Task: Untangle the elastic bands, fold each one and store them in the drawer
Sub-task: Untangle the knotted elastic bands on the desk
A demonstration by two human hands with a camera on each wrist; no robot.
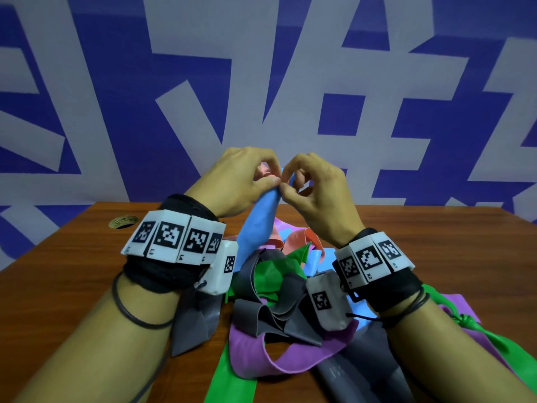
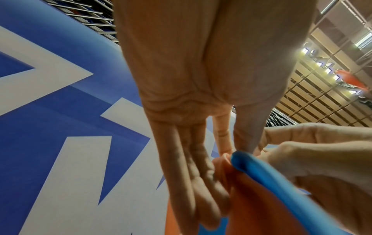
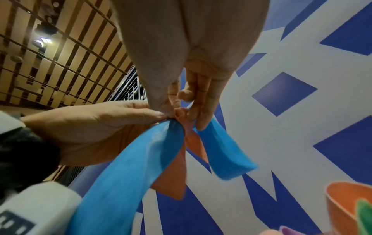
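A heap of tangled elastic bands [image 1: 279, 289] in grey, green, purple, orange and blue lies on the wooden table [image 1: 87, 257]. Both hands are raised above the heap at a knot where a blue band [image 1: 258, 225] and an orange band [image 1: 265, 170] are tied together. My left hand [image 1: 268, 177] pinches the knot with thumb and fingers. My right hand [image 1: 283, 181] pinches it from the other side. In the right wrist view the orange knot [image 3: 181, 115] sits between the fingertips, with the blue band [image 3: 130, 167] hanging down. The left wrist view shows the blue band [image 2: 261, 168] crossing the orange band [image 2: 251, 198].
A round cable hole [image 1: 123, 221] sits at the table's far left. A blue and white patterned wall [image 1: 261, 82] stands right behind the table. A green band [image 1: 476, 330] and a purple band [image 1: 290, 353] trail toward the near edge. No drawer is in view.
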